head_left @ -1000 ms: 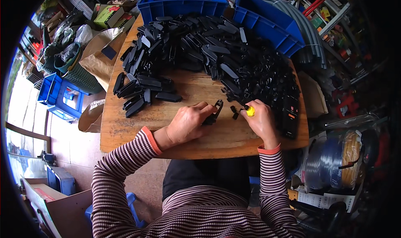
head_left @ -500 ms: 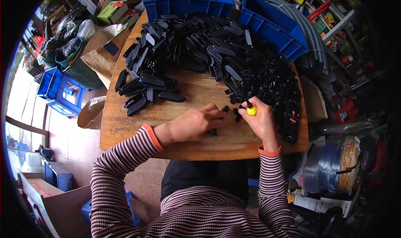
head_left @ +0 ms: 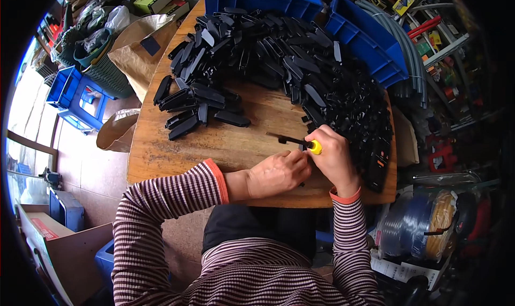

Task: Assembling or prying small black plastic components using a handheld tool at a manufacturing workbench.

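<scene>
My right hand (head_left: 333,153) is closed around a yellow-handled screwdriver (head_left: 316,147). Its thin dark shaft points left above the wooden table, and a small black piece (head_left: 282,140) shows along it. Right beside it, my left hand (head_left: 281,173) has its fingers curled and pinched together near the handle. Whatever sits between those fingertips is mostly hidden; a bit of black shows there. Beyond both hands, a heap of long black plastic parts (head_left: 306,64) curves across the table, with many smaller black pieces (head_left: 359,107) on its right side.
Two blue bins (head_left: 370,43) (head_left: 263,2) stand at the table's far edge. A smaller group of black parts lies on the wooden table (head_left: 177,164) at left. Brown paper bags (head_left: 137,51) and a blue stool (head_left: 80,99) are left; wrapped coils (head_left: 413,225) sit right.
My left hand has moved right and now meets my right hand. The screwdriver has turned so its shaft shows, pointing left. The view has shifted slightly.
</scene>
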`<state>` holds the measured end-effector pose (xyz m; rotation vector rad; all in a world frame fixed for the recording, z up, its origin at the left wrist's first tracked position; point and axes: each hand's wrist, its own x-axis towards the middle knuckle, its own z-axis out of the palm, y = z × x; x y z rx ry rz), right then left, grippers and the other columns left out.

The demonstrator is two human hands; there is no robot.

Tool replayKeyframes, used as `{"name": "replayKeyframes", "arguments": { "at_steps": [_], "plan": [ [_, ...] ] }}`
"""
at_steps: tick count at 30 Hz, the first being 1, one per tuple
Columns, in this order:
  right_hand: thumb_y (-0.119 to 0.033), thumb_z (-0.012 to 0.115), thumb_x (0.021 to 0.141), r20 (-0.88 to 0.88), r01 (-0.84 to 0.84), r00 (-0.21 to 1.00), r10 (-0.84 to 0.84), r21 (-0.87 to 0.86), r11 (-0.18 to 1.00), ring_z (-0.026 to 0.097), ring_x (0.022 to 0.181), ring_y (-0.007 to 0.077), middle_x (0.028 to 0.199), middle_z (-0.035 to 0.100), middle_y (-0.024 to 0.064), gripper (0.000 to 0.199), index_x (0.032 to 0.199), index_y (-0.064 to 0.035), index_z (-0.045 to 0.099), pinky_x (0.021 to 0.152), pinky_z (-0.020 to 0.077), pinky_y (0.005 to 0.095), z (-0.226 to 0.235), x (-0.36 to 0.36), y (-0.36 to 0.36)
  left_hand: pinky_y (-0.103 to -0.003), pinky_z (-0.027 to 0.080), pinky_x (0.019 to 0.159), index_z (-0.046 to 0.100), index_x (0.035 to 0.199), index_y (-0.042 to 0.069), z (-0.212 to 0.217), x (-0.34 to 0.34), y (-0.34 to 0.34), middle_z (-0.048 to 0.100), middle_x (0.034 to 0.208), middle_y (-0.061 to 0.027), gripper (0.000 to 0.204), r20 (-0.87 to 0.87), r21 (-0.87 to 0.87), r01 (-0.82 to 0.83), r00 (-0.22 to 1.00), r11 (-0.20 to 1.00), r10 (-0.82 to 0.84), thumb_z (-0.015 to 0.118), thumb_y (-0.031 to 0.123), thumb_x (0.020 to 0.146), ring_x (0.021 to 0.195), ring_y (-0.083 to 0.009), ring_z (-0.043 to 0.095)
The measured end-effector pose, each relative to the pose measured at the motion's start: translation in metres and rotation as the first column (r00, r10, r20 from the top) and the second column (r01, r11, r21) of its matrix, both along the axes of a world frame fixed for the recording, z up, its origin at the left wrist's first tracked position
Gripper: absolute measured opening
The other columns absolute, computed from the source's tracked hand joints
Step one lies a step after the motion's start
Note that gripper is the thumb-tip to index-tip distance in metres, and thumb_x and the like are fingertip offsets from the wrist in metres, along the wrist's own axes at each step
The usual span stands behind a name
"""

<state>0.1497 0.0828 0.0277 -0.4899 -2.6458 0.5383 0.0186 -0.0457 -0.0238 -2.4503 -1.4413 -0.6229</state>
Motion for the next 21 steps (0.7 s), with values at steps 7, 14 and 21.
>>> {"name": "replayKeyframes", "arguments": {
  "at_steps": [7, 14, 21],
  "plan": [
    [0.0, 0.07, 0.077, 0.045, -0.097, 0.993, 0.106, -0.176, 0.98, 0.063, 0.069, 0.0262, 0.079, 0.061, 0.0147, 0.012, 0.086, 0.0007, 0.062, 0.062, 0.0502, 0.0354, 0.018, 0.002, 0.01, -0.03, 0.054, 0.079, 0.059, 0.099, 0.0, 0.004, -0.001, -0.004, 0.06, 0.103, -0.0129, 0.026, -0.003, -0.01, 0.055, 0.998, 0.998, -0.056, 0.059, 0.014, 0.077, 0.093, -0.023, 0.06],
    [-0.01, 0.068, 0.088, -0.722, -0.262, 0.578, -0.38, -0.606, 0.751, 0.059, 0.064, 0.0087, 0.076, 0.065, 0.0072, 0.011, 0.086, -0.0005, 0.063, 0.057, 0.0485, 0.0237, 0.016, -0.023, 0.001, -0.031, 0.054, 0.08, 0.06, 0.099, 0.001, 0.004, 0.004, -0.007, 0.06, 0.11, -0.0145, 0.027, 0.008, -0.021, 0.057, 0.998, 0.998, -0.057, 0.06, 0.014, 0.076, 0.096, -0.0236, 0.06],
    [-0.006, 0.069, 0.087, -0.307, 0.199, 0.827, -0.472, -0.625, 0.755, 0.063, 0.065, 0.014, 0.079, 0.065, 0.0056, 0.007, 0.09, -0.001, 0.065, 0.058, 0.0487, 0.0239, 0.029, 0.015, 0.007, -0.035, 0.051, 0.088, 0.061, 0.105, 0.004, 0.009, -0.002, -0.001, 0.058, 0.119, -0.0139, 0.03, -0.024, 0.108, 0.042, 0.999, 0.993, -0.039, 0.06, 0.015, 0.077, 0.105, -0.0257, 0.057]
  ]
}}
